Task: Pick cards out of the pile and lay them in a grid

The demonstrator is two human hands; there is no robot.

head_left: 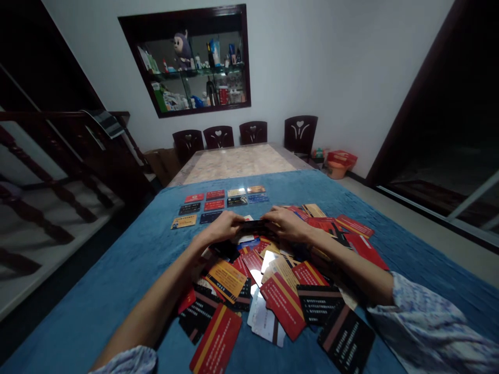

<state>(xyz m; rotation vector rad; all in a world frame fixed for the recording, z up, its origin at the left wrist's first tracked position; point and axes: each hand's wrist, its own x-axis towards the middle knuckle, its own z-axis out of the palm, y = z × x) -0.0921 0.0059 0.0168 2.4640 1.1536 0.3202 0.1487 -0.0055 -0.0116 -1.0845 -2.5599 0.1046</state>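
Note:
Between my two hands is a dark card (252, 225), seen nearly edge-on. My left hand (226, 226) pinches its left end, and the fingers of my right hand (286, 223) close on the right end. Below and around them spreads a loose heap of plastic cards, among them a red card (284, 305), a yellow card (226, 280) and a black card (346, 340). Just beyond my left hand, several cards lie in rows, including a yellow card (184, 222) and a blue card (258, 199).
A blue cloth (128, 249) covers the near part of the table, leaving a marbled tabletop (237, 162) at the far end. Dark chairs (218, 137) stand behind it. A wooden railing (42, 156) is on the left, and a red and orange bin (338, 164) at the right.

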